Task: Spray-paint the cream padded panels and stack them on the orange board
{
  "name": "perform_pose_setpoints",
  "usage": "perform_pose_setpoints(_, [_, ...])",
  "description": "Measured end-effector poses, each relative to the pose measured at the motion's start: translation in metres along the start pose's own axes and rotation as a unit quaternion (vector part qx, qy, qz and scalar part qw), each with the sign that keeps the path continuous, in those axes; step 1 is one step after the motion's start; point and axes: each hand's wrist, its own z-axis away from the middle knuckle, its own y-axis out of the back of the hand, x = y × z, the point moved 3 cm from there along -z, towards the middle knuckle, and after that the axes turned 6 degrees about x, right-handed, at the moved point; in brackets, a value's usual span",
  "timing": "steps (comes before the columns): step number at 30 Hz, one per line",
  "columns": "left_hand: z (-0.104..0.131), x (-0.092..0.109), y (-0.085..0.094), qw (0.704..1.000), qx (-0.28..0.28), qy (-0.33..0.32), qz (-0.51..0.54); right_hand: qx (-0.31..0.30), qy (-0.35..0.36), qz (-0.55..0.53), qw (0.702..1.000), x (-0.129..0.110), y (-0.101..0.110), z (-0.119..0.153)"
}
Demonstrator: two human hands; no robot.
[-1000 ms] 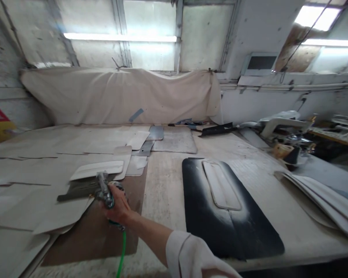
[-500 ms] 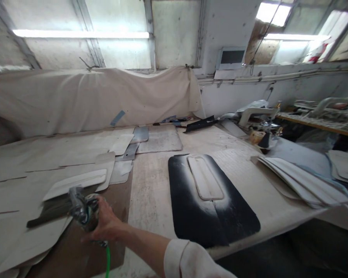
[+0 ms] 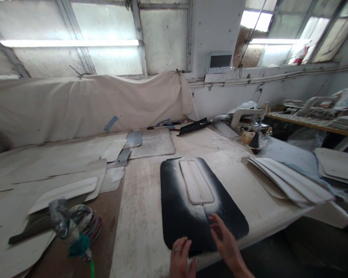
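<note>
The black sheet (image 3: 179,224) lies on the pale, smudged bench (image 3: 142,197), a white panel (image 3: 195,181) on its far half, ringed by white haze. At the sheet's near left corner is the left hand (image 3: 181,255), fingers bent; whether they grip its edge I cannot tell. The right hand (image 3: 225,241) is at the sheet's near right part, fingers parted, holding nothing visible. Left of the sheet, a plastic-wrapped spray gun (image 3: 72,227) with a green hose (image 3: 92,268) sits unheld. Right of the sheet lie overlapping pale panels (image 3: 284,179); beyond it, a draped cloth (image 3: 84,104) hangs below clouded windows (image 3: 164,40).
</note>
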Motion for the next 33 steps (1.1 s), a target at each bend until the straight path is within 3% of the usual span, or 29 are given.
perform_pose_setpoints(3, [-0.031,0.029,-0.033,0.992,-0.122,-0.007,0.008,0.032,-0.001,0.096,0.995,0.049,0.047,-0.010])
perform_pose_setpoints(8, [-0.036,0.036,-0.066,0.971,-0.232,0.035,-0.039,0.028,0.091,0.249,0.964,0.075,0.077,-0.022])
perform_pose_setpoints(11, [-0.032,0.029,-0.075,0.960,-0.276,0.012,-0.054,0.046,0.114,0.311,0.942,0.084,0.086,-0.031])
perform_pose_setpoints(15, [-0.040,0.033,-0.070,0.954,-0.290,0.010,-0.071,0.029,0.150,0.310,0.938,0.092,0.090,-0.042])
perform_pose_setpoints(21, [-0.053,0.056,-0.062,0.966,-0.242,-0.001,-0.090,-0.043,0.170,0.307,0.936,0.087,0.075,-0.061])
perform_pose_setpoints(25, [-0.067,0.049,-0.067,0.979,-0.178,0.032,-0.091,-0.056,0.163,0.320,0.931,0.084,0.068,-0.068])
perform_pose_setpoints(29, [-0.111,0.023,-0.052,0.982,-0.042,0.159,-0.094,-0.085,0.175,0.346,0.918,0.086,0.067,-0.070])
perform_pose_setpoints(33, [-0.162,0.017,-0.041,0.985,0.008,0.159,-0.070,-0.103,0.185,0.372,0.904,0.091,0.066,-0.072])
